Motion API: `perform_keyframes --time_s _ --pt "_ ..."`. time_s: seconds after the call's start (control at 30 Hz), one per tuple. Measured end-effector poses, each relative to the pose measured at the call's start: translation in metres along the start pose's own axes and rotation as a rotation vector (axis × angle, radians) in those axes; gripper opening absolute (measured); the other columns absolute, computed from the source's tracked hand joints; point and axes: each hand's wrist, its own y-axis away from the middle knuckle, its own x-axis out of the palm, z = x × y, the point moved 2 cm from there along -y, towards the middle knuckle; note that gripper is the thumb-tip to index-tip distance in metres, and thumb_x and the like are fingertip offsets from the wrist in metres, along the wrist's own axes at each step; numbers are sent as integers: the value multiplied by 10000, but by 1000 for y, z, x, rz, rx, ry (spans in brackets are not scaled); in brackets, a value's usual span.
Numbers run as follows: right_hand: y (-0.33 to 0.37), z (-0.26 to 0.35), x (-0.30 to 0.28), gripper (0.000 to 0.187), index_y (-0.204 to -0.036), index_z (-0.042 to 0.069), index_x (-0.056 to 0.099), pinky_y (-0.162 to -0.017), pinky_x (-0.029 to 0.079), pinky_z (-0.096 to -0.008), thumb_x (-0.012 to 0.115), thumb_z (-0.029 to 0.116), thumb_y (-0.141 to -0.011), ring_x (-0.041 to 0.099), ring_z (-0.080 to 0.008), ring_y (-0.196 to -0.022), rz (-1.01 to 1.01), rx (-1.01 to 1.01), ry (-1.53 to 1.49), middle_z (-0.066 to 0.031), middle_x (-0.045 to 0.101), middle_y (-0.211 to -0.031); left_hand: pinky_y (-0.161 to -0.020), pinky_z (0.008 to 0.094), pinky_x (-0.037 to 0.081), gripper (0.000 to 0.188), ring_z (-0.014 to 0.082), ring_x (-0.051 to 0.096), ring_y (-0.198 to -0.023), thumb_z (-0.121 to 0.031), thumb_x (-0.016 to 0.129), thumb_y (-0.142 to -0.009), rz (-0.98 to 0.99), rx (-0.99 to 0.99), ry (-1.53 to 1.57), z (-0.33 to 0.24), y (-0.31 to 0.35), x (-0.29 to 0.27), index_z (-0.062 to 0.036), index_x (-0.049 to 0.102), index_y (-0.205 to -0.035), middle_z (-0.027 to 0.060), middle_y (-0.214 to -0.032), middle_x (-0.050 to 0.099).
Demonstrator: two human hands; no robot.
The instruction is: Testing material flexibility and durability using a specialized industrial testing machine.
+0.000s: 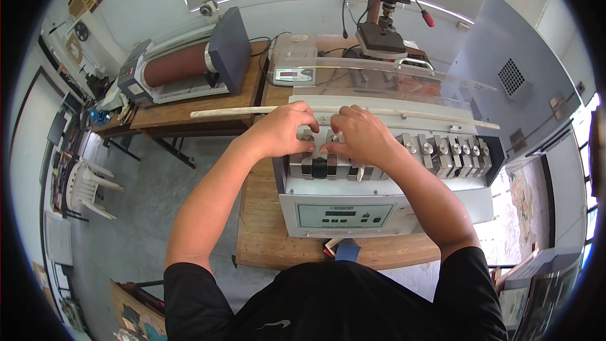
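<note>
Grey machine (334,188): it stands on the wooden worktop (260,240), set back a bit from the front edge.
Metal clamps (445,155): they sit side by side in a row along the top front of the machine, with round knobs on top. The hands are at the left part of the row.
Left hand (285,131): its fingers and thumb are bent around a clamp near the left end of the row. I cannot tell if it grips hard.
Right hand (361,136): it is just beside the left one, with its thumb and fingers bent over the next clamps. I cannot tell if it pinches anything.
Long stick (227,112): it lies behind the hands, side to side, and its left end pokes out past the machine.
Pale strip (360,173): it shows just below the right hand.
Button panel (346,216): it is on the machine's front, facing the worktop's front edge.
Blue piece (347,251): it is at the front edge of the worktop.
Clear lid (372,81): it is up, behind the stick, with a white handle (414,63).
Drill (386,33): it stands farther back, behind the lid.
Red-brown roller (177,65): it is in another machine on a second worktop (165,123), off to the left.
</note>
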Motion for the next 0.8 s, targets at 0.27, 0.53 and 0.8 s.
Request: perform_keyframes --time_s 0.27,0.53,0.8 --pt "12 7 3 328 -957 35 716 -862 481 -417 752 321 -801 608 -320 -959 -36 59 -150 -118 669 -935 -855 379 523 286 310 651 -961 -140 768 -718 230 38 -22 5 -10 -10 -58 732 -990 126 -1049 694" --pt "23 7 7 346 -917 45 725 -856 491 -418 731 375 -812 614 -309 -953 -160 135 -55 -109 668 -897 -869 377 521 296 325 645 -985 -82 687 -719 242 98 -10 14 -10 -12 -61 737 -1010 143 -1050 692" --pt "20 10 3 350 -969 63 704 -884 467 -409 751 364 -796 602 -301 -1000 -186 196 69 -96 671 -996 -797 367 529 300 282 664 -915 -60 696 -707 200 107 5 7 -11 -1 -54 727 -1005 110 -980 696"
